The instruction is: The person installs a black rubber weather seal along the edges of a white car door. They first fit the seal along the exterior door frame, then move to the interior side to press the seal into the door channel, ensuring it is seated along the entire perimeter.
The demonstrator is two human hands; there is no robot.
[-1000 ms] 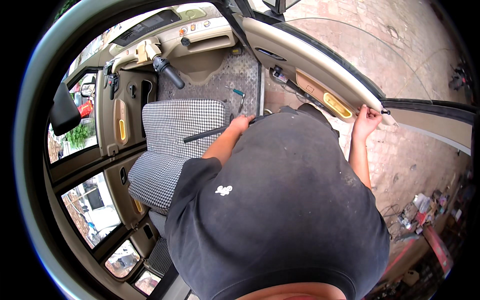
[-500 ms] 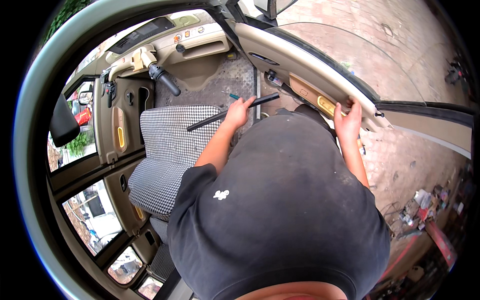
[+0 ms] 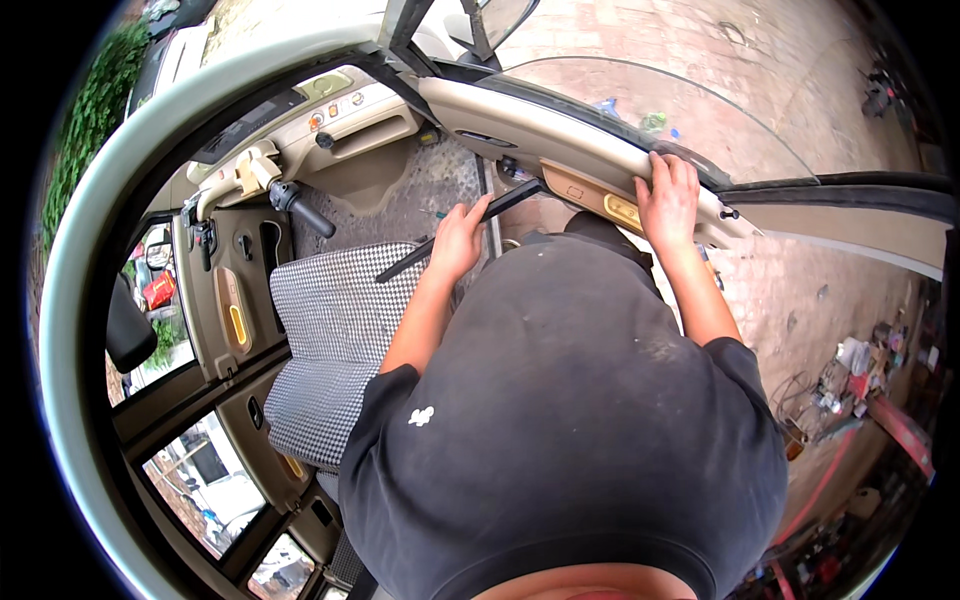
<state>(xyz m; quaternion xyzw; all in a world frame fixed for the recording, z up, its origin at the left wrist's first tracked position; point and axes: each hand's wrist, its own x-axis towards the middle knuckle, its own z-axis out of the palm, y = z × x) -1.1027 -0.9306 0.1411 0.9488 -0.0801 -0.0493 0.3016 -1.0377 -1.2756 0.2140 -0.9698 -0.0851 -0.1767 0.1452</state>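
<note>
My left hand (image 3: 460, 242) is closed around a long black strip (image 3: 518, 201), which looks like a window trim strip. One end of it reaches over the checked seat (image 3: 330, 292); the other points toward the opened vehicle door (image 3: 480, 112). My right hand (image 3: 668, 200) grips the upper edge of that door, fingers over the sill beside the window glass (image 3: 650, 95) and thumb on the inner side. Just past my left hand, a small teal-handled tool (image 3: 432, 212) lies on the cab floor, partly hidden.
Handlebars (image 3: 300, 207) and a beige dashboard (image 3: 370, 135) stand ahead on the left. The door has a yellow-lined handle recess (image 3: 622, 211). Outside is brick paving (image 3: 780, 290), with a pile of clutter (image 3: 860, 375) at the right. The cab frame (image 3: 75, 300) curves along the left.
My right hand has moved up from the door's inner side onto its top edge. My left hand still holds the strip, which has tilted slightly. The view has shifted a little.
</note>
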